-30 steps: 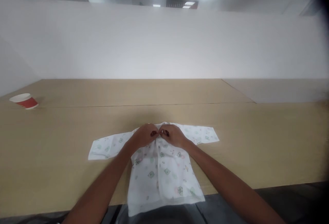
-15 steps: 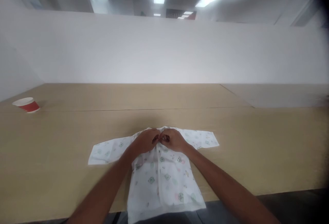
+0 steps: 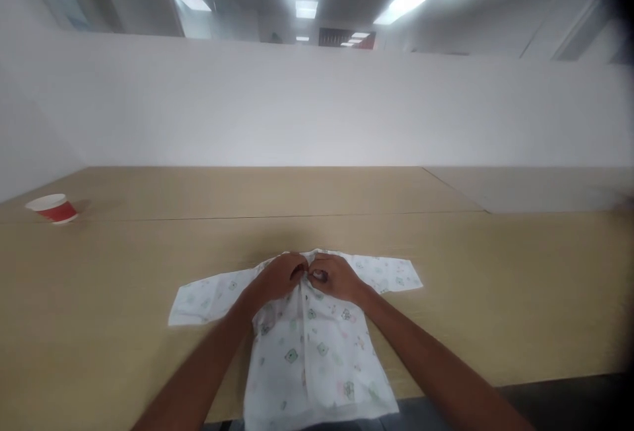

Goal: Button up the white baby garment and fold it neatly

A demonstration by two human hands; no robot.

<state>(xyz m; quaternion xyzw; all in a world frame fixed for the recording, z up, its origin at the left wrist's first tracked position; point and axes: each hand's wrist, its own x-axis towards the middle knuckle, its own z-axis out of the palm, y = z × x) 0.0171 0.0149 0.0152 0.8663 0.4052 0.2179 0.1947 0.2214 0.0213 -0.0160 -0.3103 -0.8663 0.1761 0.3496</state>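
A small white shirt (image 3: 321, 358) with a print of little green and pink figures lies spread on the table, its sleeves stretched out to both sides. Its lower hem hangs over the near table edge. At the top of the front seam, close to the collar, my left hand (image 3: 283, 276) pinches the fabric with closed fingers. Right beside it, my right hand (image 3: 337, 277) is also closed in a pinch on the shirt, fingertips meeting those of the left. Whatever small part lies between the fingertips is hidden.
A red and white paper cup (image 3: 53, 208) stands on the wooden table (image 3: 148, 246) at the far left. Behind the table rises a white partition (image 3: 297, 101). At the right edge there is a blurred dark shape (image 3: 625, 203).
The whole view has tilted slightly, so everything sits a little lower. Both hands stay at the same spot on the shirt, with only small finger shifts.
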